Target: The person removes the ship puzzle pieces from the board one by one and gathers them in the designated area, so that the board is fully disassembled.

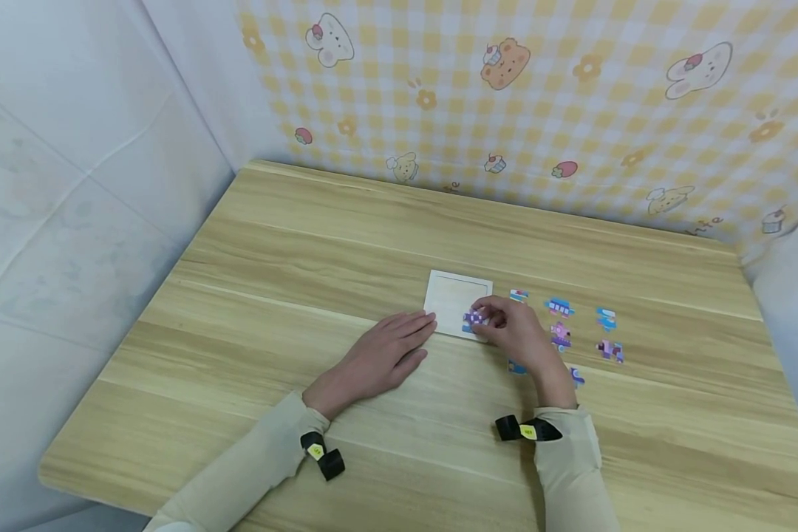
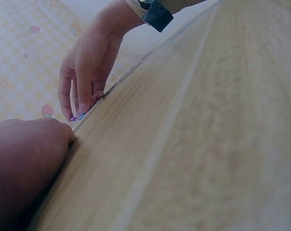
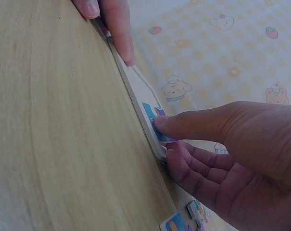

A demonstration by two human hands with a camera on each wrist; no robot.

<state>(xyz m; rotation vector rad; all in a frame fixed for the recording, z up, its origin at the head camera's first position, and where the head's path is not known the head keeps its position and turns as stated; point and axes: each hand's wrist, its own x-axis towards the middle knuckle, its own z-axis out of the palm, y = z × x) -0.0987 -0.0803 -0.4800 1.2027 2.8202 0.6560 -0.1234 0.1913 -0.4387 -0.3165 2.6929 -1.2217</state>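
Note:
A white square puzzle frame (image 1: 447, 301) lies on the table. My right hand (image 1: 524, 338) pinches a purple-and-blue jigsaw piece (image 1: 468, 322) between thumb and fingers, over the frame's near right corner. In the right wrist view the thumb presses on the top of the piece (image 3: 148, 114), right at the frame's edge. My left hand (image 1: 380, 356) rests palm down on the table, fingers fairly straight, its fingertips on the frame's near left corner. The rest of the frame's inside shows bare.
Several loose jigsaw pieces lie right of the frame, among them a blue one (image 1: 559, 307), a pink-and-purple one (image 1: 561, 335) and a purple one (image 1: 610, 350). My right hand and forearm partly cover some. A checked curtain (image 1: 439, 111) hangs behind the wooden table (image 1: 273, 244).

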